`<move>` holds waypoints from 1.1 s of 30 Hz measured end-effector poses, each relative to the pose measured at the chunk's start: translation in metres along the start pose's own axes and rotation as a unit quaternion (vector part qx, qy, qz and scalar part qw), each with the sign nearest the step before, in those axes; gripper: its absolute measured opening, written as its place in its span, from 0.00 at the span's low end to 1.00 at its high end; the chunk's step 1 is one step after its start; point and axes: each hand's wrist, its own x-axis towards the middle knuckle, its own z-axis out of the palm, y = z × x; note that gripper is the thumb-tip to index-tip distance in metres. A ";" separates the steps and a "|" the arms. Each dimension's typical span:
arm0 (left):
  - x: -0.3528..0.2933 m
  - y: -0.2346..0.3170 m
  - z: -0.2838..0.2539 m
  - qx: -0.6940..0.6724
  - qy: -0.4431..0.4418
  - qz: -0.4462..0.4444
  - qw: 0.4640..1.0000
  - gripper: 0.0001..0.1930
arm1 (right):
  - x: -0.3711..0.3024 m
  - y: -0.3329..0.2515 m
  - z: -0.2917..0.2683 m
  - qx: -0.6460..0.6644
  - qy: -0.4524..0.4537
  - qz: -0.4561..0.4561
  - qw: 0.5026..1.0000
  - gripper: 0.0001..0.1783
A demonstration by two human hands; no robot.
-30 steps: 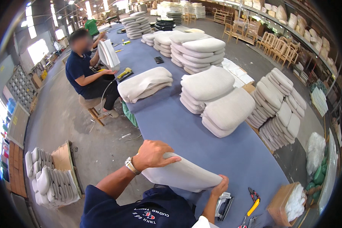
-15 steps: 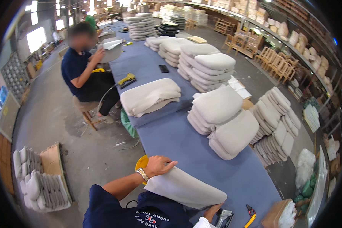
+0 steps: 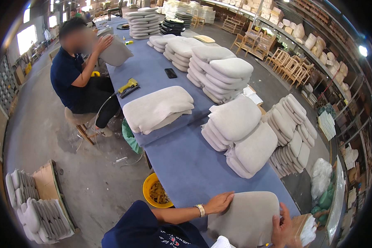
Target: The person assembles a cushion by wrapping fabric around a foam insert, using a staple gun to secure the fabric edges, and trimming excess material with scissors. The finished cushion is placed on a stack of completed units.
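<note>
A grey fabric-covered seat cushion (image 3: 246,219) is held in front of me near the table's close end, its smooth broad face showing. My left hand (image 3: 220,203) grips its upper left edge, fingers together along the side. At the opposite edge, my right hand (image 3: 282,226) holds the cushion with bent fingers and the thumb near its face. The cushion hides part of the tabletop.
Stacked cushions (image 3: 252,151) stand along the blue-covered table (image 3: 173,159). Fabric-covered pieces (image 3: 157,108) lie mid-table, near a staple gun (image 3: 129,87) and a phone (image 3: 170,73). A yellow bucket (image 3: 146,192) is on my left. A co-worker (image 3: 76,62) sits farther along, holding another cushion.
The cushion has swung to the right, and its broad face now shows. My left hand moved right with it; my right hand came into fuller view. The co-worker raised their cushion.
</note>
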 end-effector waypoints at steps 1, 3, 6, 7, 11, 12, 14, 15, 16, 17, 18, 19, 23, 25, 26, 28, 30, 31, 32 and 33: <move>-0.003 0.012 0.004 -0.032 0.021 0.034 0.999 0.32 | 0.003 -0.001 0.012 0.089 0.014 -0.028 0.996 0.23; -0.011 0.069 -0.021 -0.017 0.039 0.151 0.988 0.31 | 0.014 -0.032 0.026 0.114 0.115 -0.055 0.985 0.20; -0.014 0.136 -0.046 0.052 0.064 0.315 0.945 0.30 | 0.028 -0.063 0.044 0.267 0.140 -0.024 0.953 0.23; -0.012 0.153 -0.046 0.082 0.054 0.368 0.925 0.29 | 0.032 -0.066 0.055 0.337 0.145 -0.042 0.929 0.23; 0.010 0.156 -0.061 0.139 0.045 0.412 0.900 0.20 | 0.052 -0.083 0.115 0.443 0.193 -0.161 0.861 0.17; 0.017 0.154 -0.067 0.101 0.057 0.407 0.906 0.18 | 0.046 -0.097 0.120 0.458 0.203 -0.126 0.856 0.18; 0.030 0.152 -0.087 0.053 0.077 0.386 0.918 0.20 | 0.037 -0.097 0.129 0.489 0.168 -0.096 0.851 0.19; 0.035 0.149 -0.093 0.044 0.083 0.371 0.924 0.23 | 0.029 -0.084 0.135 0.507 0.122 -0.097 0.848 0.19; 0.042 0.143 -0.101 0.014 0.096 0.362 0.927 0.21 | 0.022 -0.079 0.141 0.503 0.087 -0.104 0.853 0.20; 0.051 0.137 -0.106 -0.014 0.113 0.356 0.928 0.20 | 0.018 -0.075 0.143 0.502 0.052 -0.116 0.856 0.22; 0.059 0.132 -0.113 -0.025 0.109 0.353 0.929 0.23 | 0.014 -0.074 0.146 0.481 0.050 -0.122 0.866 0.24; 0.064 0.129 -0.118 -0.034 0.112 0.353 0.928 0.25 | 0.013 -0.075 0.147 0.461 0.046 -0.137 0.876 0.27; 0.071 0.127 -0.126 -0.057 0.100 0.332 0.936 0.29 | 0.007 -0.088 0.144 0.396 0.042 -0.136 0.907 0.33; 0.072 0.124 -0.128 -0.057 0.102 0.327 0.938 0.30 | 0.009 -0.097 0.143 0.383 0.064 -0.133 0.912 0.31; 0.074 0.122 -0.129 -0.056 0.103 0.328 0.937 0.30 | 0.010 -0.101 0.144 0.376 0.073 -0.131 0.914 0.30; 0.073 0.123 -0.129 -0.044 0.099 0.337 0.935 0.30 | 0.016 -0.106 0.146 0.360 0.097 -0.140 0.917 0.26; 0.073 0.124 -0.129 -0.043 0.096 0.339 0.935 0.30 | 0.022 -0.112 0.148 0.364 0.112 -0.140 0.914 0.22; 0.073 0.125 -0.129 -0.048 0.094 0.337 0.936 0.29 | 0.025 -0.116 0.149 0.376 0.116 -0.135 0.909 0.19; 0.073 0.126 -0.127 -0.053 0.091 0.335 0.936 0.29 | 0.028 -0.118 0.149 0.388 0.119 -0.131 0.905 0.17; 0.073 0.127 -0.127 -0.044 0.093 0.338 0.936 0.28 | 0.032 -0.119 0.147 0.362 0.107 -0.131 0.917 0.15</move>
